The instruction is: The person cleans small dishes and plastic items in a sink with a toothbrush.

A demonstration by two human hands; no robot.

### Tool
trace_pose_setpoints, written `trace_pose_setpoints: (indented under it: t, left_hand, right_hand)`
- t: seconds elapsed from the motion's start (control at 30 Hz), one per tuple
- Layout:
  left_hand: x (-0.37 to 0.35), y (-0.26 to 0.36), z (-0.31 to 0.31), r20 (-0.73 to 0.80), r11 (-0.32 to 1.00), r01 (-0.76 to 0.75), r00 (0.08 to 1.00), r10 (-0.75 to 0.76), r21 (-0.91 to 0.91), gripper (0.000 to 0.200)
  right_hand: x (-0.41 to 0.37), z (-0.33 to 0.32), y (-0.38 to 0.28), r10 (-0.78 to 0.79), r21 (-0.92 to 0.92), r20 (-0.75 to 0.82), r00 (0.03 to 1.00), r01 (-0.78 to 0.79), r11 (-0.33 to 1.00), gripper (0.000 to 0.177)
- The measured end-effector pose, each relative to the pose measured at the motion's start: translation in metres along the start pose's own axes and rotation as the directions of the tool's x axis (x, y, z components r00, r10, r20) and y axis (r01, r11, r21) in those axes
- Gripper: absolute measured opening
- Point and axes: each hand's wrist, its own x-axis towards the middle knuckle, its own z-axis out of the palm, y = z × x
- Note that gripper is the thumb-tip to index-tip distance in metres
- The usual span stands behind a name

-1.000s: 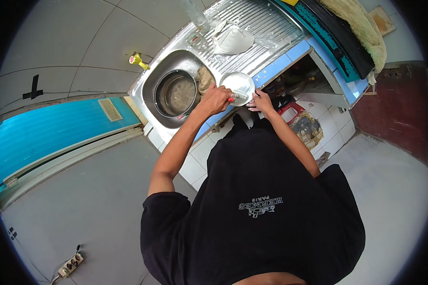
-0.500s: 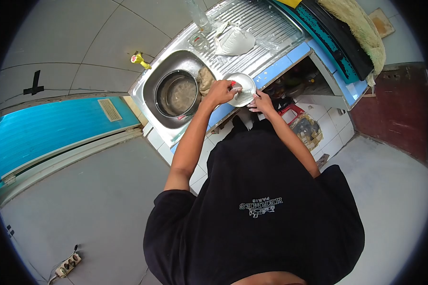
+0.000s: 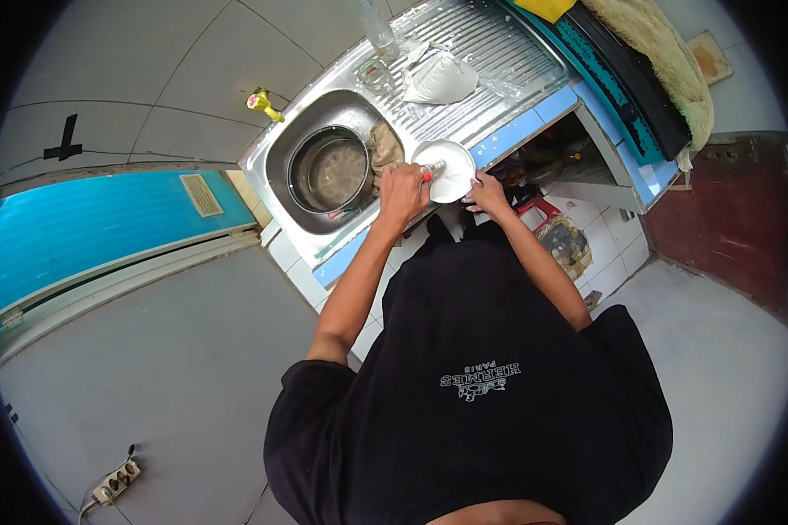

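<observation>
Clenched left hand round red-handled tool, working inside white bowl at front edge of bench, beside sink. Pinched bowl rim with right hand. Probably needed firm rim hold, short strokes, bowl kept clear of edge.

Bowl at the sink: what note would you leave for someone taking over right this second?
Left hand: shut on a red-handled tool, tip in the bowl.
Right hand: grips the bowl's near rim at the counter edge.
Nearby: pot in the sink, cloth beside it, white bag on the drainboard.
Done: tool is in the bowl. Left: cannot tell, as the bowl's inside is too small to read.
</observation>
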Motion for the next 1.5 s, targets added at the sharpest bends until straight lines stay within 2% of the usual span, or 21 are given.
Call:
trace_pose_setpoints:
  t: [0.07, 0.2, 0.27, 0.3, 0.33, 0.4, 0.43, 0.47, 0.53, 0.6, 0.7, 0.73, 0.77, 0.93, 1.0, 1.07, 1.13, 1.27, 1.43, 1.47, 1.5]
  left_hand:
    - [-0.005, 0.007, -0.005, 0.054, 0.997, 0.073, 0.996, -0.071, -0.039, 0.015]
    - [-0.013, 0.011, -0.011, -0.011, 0.988, 0.124, 0.992, -0.126, -0.091, 0.018]
    - [-0.017, 0.010, -0.012, 0.007, 0.977, 0.203, 0.979, -0.203, -0.061, 0.020]
    - [-0.019, 0.011, -0.011, 0.002, 0.976, 0.210, 0.978, -0.210, -0.060, 0.020]
    - [-0.021, 0.010, -0.010, -0.045, 0.975, 0.213, 0.975, -0.216, -0.067, 0.019]
    - [-0.025, 0.009, -0.006, -0.101, 0.972, 0.222, 0.968, -0.229, -0.076, 0.019]
    - [-0.028, 0.008, -0.003, -0.102, 0.953, 0.265, 0.954, -0.281, -0.147, 0.019]
    - [-0.031, 0.006, -0.001, -0.100, 0.928, 0.304, 0.938, -0.330, -0.217, 0.019]
    - [-0.033, 0.008, -0.003, -0.162, 0.931, 0.278, 0.934, -0.319, -0.236, 0.019]
    - [-0.034, 0.012, -0.004, -0.192, 0.829, 0.328, 0.872, -0.450, -0.453, 0.021]
    - [-0.035, 0.015, -0.007, -0.189, 0.794, 0.364, 0.844, -0.503, -0.486, 0.021]
    - [-0.035, 0.016, -0.010, -0.187, 0.762, 0.378, 0.822, -0.538, -0.526, 0.021]
    - [-0.037, 0.017, -0.013, -0.154, 0.737, 0.418, 0.808, -0.569, -0.531, 0.023]
    - [-0.049, 0.014, -0.018, -0.163, 0.634, 0.402, 0.748, -0.644, -0.660, 0.025]
    - [-0.052, 0.017, -0.027, -0.095, 0.599, 0.503, 0.711, -0.696, -0.622, 0.024]
    - [-0.055, 0.017, -0.029, -0.123, 0.587, 0.479, 0.697, -0.706, -0.653, 0.024]
    - [-0.056, 0.019, -0.037, 0.036, 0.501, 0.606, 0.658, -0.752, -0.618, 0.022]
    - [-0.060, 0.015, -0.029, -0.101, 0.593, 0.518, 0.695, -0.712, -0.617, 0.021]
    - [-0.061, 0.010, -0.027, 0.005, 0.546, 0.620, 0.664, -0.748, -0.564, 0.023]
    - [-0.065, 0.007, -0.014, -0.110, 0.574, 0.524, 0.671, -0.733, -0.629, 0.022]
    - [-0.064, 0.007, -0.013, -0.119, 0.580, 0.520, 0.672, -0.731, -0.627, 0.023]
  right_hand:
    - [0.001, -0.001, -0.001, 0.010, -0.082, 0.001, 1.000, -0.010, 0.997, 0.040]
    - [0.007, -0.008, 0.000, 0.030, -0.173, 0.024, 0.999, -0.025, 0.985, 0.041]
    - [0.024, -0.014, 0.011, -0.102, -0.390, -0.033, 0.994, 0.081, 0.917, 0.042]
    - [0.035, -0.017, 0.022, -0.249, -0.559, -0.057, 0.967, 0.176, 0.810, 0.045]
    - [0.038, -0.020, 0.023, -0.254, -0.563, -0.049, 0.966, 0.184, 0.806, 0.045]
    - [0.041, -0.024, 0.023, -0.680, -0.786, -0.075, 0.729, 0.377, 0.490, 0.048]
    - [0.028, -0.021, -0.004, -0.616, -0.720, -0.111, 0.780, 0.364, 0.591, 0.045]
    - [0.026, -0.018, -0.024, -0.620, -0.723, -0.102, 0.778, 0.370, 0.584, 0.045]
    - [0.042, -0.010, -0.056, -0.689, -0.620, -0.028, 0.724, 0.528, 0.580, 0.040]
    - [0.074, 0.012, -0.088, -0.673, -0.369, 0.001, 0.739, 0.626, 0.687, 0.036]
    - [0.123, 0.049, -0.129, -0.675, -0.351, 0.061, 0.735, 0.649, 0.675, 0.035]
    - [0.134, 0.062, -0.145, -0.457, -0.211, 0.090, 0.885, 0.465, 0.860, 0.038]
    - [0.141, 0.073, -0.157, -0.210, -0.080, 0.154, 0.966, 0.224, 0.971, 0.041]
    - [0.190, 0.110, -0.159, -0.102, 0.021, 0.221, 0.970, 0.099, 0.995, 0.045]
    - [0.198, 0.116, -0.159, -0.026, 0.153, 0.260, 0.965, -0.014, 0.988, 0.041]
    - [0.201, 0.122, -0.161, -0.027, 0.167, 0.239, 0.971, -0.014, 0.986, 0.036]
    - [0.208, 0.125, -0.160, -0.018, 0.211, 0.263, 0.965, -0.039, 0.977, 0.032]
    - [0.211, 0.128, -0.157, -0.065, 0.174, 0.285, 0.956, 0.015, 0.985, 0.027]
    - [0.194, 0.119, -0.150, -0.148, 0.213, 0.229, 0.962, 0.099, 0.972, 0.017]
    - [0.190, 0.113, -0.145, -0.139, 0.212, 0.224, 0.965, 0.092, 0.973, 0.017]
    - [0.176, 0.106, -0.149, -0.201, 0.194, 0.228, 0.953, 0.158, 0.968, 0.017]
